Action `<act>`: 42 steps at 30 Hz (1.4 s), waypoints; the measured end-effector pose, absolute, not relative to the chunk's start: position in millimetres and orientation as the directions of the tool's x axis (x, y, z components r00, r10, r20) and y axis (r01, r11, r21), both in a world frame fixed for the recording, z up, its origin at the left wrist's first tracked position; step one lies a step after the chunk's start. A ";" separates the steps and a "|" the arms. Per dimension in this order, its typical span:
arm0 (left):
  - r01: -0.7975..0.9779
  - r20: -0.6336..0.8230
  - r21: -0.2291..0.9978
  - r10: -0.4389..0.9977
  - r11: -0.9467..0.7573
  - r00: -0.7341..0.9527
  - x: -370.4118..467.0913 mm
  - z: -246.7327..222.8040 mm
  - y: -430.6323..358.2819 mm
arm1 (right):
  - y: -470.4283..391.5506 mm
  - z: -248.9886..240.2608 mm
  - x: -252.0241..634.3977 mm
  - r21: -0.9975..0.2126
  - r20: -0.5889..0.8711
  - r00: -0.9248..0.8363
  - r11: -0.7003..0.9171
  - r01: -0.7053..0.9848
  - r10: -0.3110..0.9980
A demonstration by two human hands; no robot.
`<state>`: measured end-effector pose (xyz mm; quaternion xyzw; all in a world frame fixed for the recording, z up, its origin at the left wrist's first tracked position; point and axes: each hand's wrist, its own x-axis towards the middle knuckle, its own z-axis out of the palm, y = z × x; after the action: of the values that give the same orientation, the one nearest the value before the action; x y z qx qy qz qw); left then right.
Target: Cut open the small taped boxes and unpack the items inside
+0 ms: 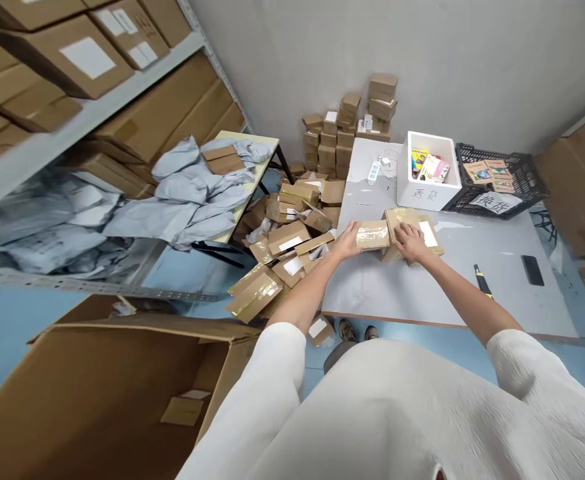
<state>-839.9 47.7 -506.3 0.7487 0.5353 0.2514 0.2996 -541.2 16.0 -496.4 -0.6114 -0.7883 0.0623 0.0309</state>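
My left hand (348, 241) grips the left end of a small cardboard box (373, 235) with shiny clear tape across its top. To its right, my right hand (410, 243) has its fingers curled over another cardboard box (397, 217). A further cardboard box with a white label (428, 235) lies against it, partly hidden by that hand. These boxes are close together over the grey table (387, 293). A black-and-yellow box cutter (482, 280) lies on the tabletop to the right of my right forearm.
Behind the boxes stand a white foam bin (427, 193) and a black crate (517, 207). A phone (532, 270) lies at right. Cardboard boxes (292, 240) litter the floor at left, near a large open carton (97, 387). Grey mailing bags (187, 187) cover a side table.
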 end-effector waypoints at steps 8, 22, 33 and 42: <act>0.743 0.008 0.534 0.881 -0.404 0.473 -873.8 -526.8 45.1 | 7.1 -498.3 -612.8 -0.152 -0.015 -0.381 0.374 0.915 0.924; 0.858 -0.164 0.427 0.909 -0.285 0.383 -891.1 -582.0 -25.8 | -22.6 -575.3 -674.0 -0.382 -0.414 -0.226 0.056 0.922 0.882; 0.899 -0.168 0.376 0.938 -0.223 0.303 -892.4 -578.1 -13.1 | -14.7 -580.9 -674.3 -0.446 -0.305 -0.280 0.123 0.886 0.910; 0.702 0.066 0.592 0.892 -0.395 0.446 -794.1 -533.2 30.0 | -7.0 -511.3 -574.6 -0.498 0.221 -0.176 0.266 0.825 0.959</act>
<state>-794.1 30.0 -533.2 0.8131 0.4903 0.1909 0.2492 -574.6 -7.0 -511.3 -0.5911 -0.7549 0.1335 0.2508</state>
